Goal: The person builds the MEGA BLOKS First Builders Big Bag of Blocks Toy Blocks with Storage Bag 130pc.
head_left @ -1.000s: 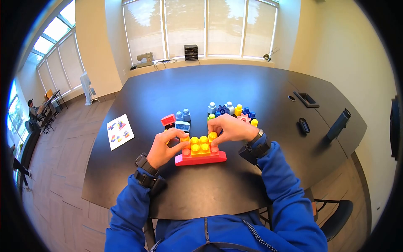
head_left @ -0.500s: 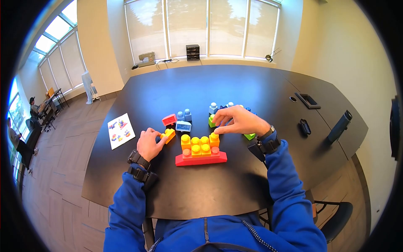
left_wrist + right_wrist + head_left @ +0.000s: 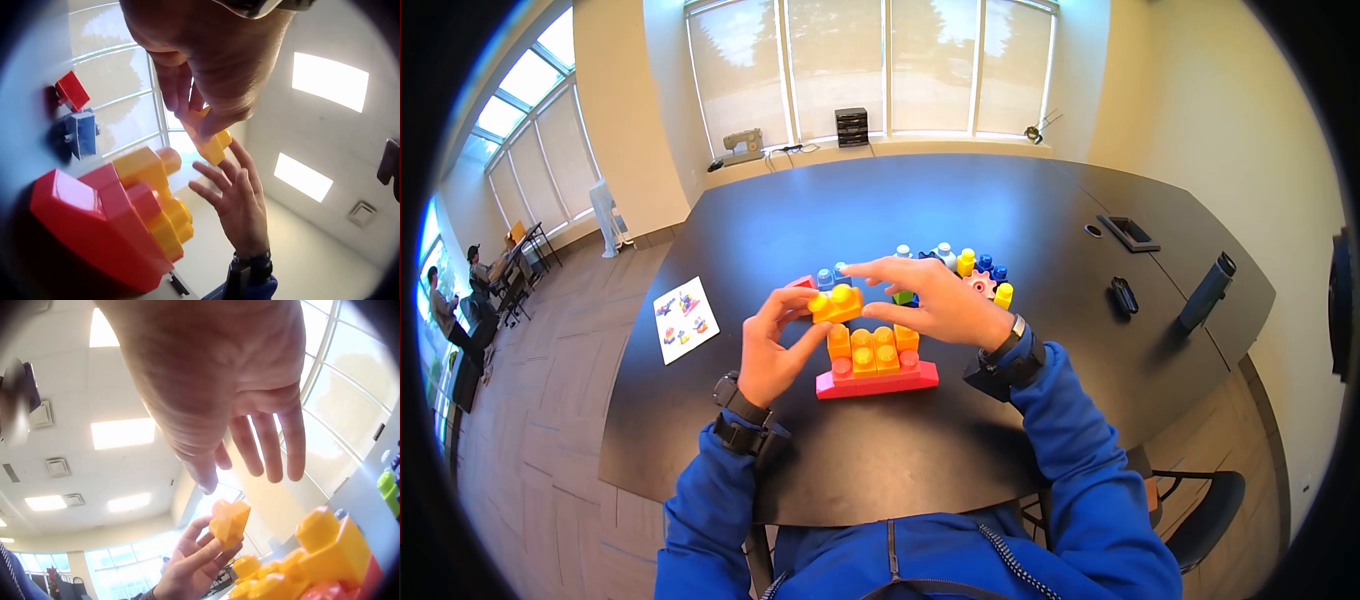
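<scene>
Loose yellow block (image 3: 837, 303): was raised near the head view's centre
Left hand (image 3: 775, 345): pinched it between thumb and fingers
Right hand (image 3: 945, 300): hovered right of it, fingers extended and spread
Red base (image 3: 877, 383): sat just below centre, bearing stacked yellow blocks (image 3: 875, 351)

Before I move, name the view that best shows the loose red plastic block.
The left wrist view: nothing there covers the loose red plastic block beside the light blue plastic block. The head view shows only part, behind the left hand; the right wrist view shows none.
</scene>
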A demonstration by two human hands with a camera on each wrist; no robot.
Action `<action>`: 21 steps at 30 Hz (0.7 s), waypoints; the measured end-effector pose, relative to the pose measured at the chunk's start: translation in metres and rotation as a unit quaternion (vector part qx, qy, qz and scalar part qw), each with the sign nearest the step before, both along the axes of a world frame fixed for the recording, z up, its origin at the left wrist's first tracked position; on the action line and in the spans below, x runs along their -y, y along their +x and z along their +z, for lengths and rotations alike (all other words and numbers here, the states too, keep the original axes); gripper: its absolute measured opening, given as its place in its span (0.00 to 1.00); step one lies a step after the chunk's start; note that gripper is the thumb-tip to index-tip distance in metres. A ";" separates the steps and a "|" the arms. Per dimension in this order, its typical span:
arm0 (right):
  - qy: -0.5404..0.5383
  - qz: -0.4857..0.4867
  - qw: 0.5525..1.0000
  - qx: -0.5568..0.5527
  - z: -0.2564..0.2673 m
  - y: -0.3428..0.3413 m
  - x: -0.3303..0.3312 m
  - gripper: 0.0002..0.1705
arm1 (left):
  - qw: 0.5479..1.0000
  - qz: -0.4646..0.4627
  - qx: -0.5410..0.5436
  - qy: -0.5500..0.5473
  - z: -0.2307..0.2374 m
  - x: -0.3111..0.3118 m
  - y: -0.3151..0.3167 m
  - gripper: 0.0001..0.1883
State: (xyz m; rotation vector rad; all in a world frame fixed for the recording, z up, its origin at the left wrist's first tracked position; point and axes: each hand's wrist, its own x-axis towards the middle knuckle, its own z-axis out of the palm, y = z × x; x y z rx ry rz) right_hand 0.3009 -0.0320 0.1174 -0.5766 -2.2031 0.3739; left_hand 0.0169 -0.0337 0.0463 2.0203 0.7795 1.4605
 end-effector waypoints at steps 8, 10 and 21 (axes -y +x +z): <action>-0.014 -0.019 0.992 0.124 0.002 0.013 -0.006 0.14 | 0.998 -0.010 -0.056 0.029 -0.009 0.004 0.014 0.19; -0.076 -0.015 0.987 0.142 0.002 0.019 -0.007 0.13 | 0.997 -0.007 -0.067 0.026 -0.010 0.003 0.013 0.17; -0.102 -0.001 0.977 0.186 -0.020 0.021 -0.023 0.12 | 0.986 -0.035 -0.160 0.040 -0.007 0.007 0.006 0.23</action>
